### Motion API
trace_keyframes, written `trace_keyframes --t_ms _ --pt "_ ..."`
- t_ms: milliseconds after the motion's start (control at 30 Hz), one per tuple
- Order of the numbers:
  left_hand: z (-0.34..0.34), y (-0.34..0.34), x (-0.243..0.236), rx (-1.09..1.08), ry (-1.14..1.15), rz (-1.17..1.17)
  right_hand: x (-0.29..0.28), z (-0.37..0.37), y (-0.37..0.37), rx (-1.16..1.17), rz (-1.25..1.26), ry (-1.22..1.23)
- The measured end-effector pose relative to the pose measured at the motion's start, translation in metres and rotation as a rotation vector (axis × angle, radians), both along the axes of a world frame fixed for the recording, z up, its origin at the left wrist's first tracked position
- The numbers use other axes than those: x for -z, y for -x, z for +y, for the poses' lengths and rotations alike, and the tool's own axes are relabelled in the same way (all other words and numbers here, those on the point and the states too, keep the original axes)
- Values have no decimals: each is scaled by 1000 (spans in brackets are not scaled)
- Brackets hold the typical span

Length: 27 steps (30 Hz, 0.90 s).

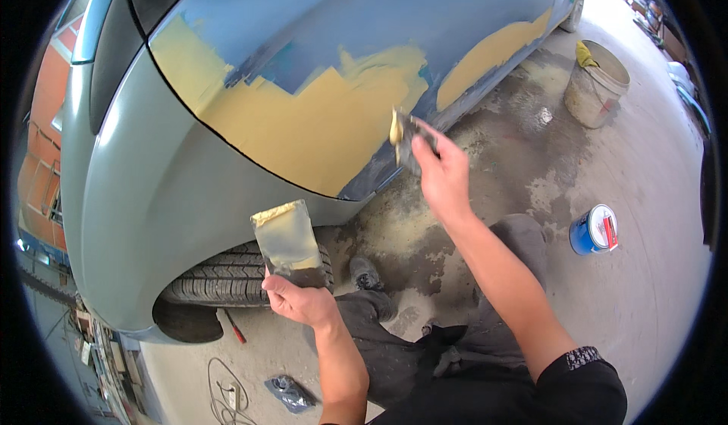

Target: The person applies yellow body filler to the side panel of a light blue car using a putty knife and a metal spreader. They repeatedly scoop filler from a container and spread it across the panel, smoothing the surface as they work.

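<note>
My left hand (297,301) is closed round the lower end of a flat grey filler board (288,237), which carries yellow filler along its far edge and a smear near my fingers. In my right hand (444,169) is a dark filler spreader (410,146), a lump of yellow filler on its left edge. The spreader is close to the car door (303,125), whose blue-grey surface bears broad yellow filler patches; whether it touches is unclear. The filler board is in front of the grey-green fender (174,190), above the tyre (227,275).
A worn bucket (596,91) with a yellow cloth on its rim stands at the far right. Nearer is a blue can (594,230) with a red item on its lid. A red-handled tool (236,328), a cable (212,395) and a dark plastic bag (289,393) lie on the floor.
</note>
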<state>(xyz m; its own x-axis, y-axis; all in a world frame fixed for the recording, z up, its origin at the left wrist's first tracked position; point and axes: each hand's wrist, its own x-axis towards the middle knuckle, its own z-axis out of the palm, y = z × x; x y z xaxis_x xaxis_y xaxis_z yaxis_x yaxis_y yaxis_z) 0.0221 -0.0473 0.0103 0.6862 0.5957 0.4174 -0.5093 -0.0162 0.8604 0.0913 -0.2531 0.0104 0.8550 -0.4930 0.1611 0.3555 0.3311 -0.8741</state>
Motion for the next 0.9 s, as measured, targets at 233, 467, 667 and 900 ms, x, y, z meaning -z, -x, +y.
trace_keyframes --t_ms 233,467,667,900 --pt "4 12 1 -11 154 49 -10 -15 -82 485 -74 337" --pt "15 19 0 -20 149 114 -24 -5 -106 595 -66 392" --pt "14 18 -2 56 152 104 -19 50 -96 618 -231 560" --pt "8 18 1 77 131 128 -11 60 -59 438 -258 737"
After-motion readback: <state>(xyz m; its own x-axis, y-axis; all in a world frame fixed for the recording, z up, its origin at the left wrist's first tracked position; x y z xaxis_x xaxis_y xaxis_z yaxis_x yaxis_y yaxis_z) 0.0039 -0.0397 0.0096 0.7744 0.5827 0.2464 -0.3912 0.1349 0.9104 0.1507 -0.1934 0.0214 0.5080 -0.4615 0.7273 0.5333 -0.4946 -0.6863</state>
